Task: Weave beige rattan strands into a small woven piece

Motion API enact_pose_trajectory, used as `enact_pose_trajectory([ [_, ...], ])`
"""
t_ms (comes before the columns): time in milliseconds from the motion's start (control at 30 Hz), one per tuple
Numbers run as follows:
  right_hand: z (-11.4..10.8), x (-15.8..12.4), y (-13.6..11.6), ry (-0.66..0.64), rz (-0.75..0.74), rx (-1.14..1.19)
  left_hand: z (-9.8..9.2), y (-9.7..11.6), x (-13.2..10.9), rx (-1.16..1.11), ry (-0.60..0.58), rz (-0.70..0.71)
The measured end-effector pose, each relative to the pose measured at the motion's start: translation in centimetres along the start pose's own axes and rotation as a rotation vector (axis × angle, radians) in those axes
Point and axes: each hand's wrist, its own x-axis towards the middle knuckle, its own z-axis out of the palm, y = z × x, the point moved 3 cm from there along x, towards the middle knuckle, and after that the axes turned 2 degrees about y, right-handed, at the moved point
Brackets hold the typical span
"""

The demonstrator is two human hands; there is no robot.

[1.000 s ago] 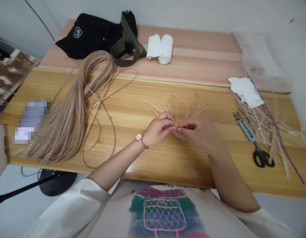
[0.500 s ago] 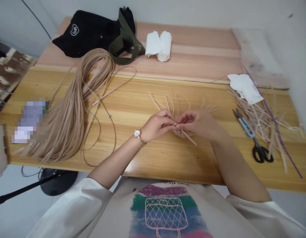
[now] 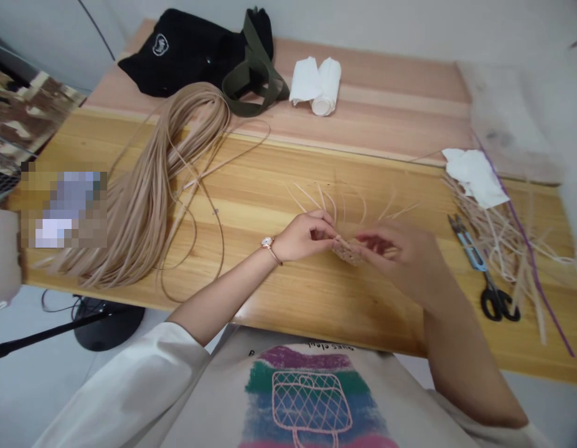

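A small woven piece (image 3: pixel 347 250) of flat tan strands is held just above the wooden table. Loose strand ends (image 3: pixel 323 196) fan out from its far side. My left hand (image 3: pixel 309 236), with a watch on the wrist, pinches the piece's left edge between thumb and fingertips. At the right edge is my right hand (image 3: pixel 404 258), slightly blurred, its thumb and fingers closed on a tan strand (image 3: pixel 391 251) that is mostly hidden by the fingers.
On the left lies a long bundle of tan strands (image 3: pixel 148 199) beside a blurred-out phone-like object (image 3: pixel 71 205). Black-handled scissors (image 3: pixel 484 270), cut strands (image 3: pixel 496 227), crumpled tissue (image 3: pixel 475 176) and a purple strand (image 3: pixel 526 249) are at right. Behind are a black bag (image 3: pixel 190 56) and a white roll (image 3: pixel 325 90).
My right hand has moved right and slightly toward me, away from my left fingertips, uncovering more of the woven piece. The strand end that poked out toward me no longer shows. The view has shifted slightly.
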Motion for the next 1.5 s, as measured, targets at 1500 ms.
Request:
enact_pose_trajectory([
  [1500, 2.5, 3.9, -2.8, -0.163, 0.268, 0.545, 0.6, 0.3, -0.1, -0.14, -0.037, -0.177],
])
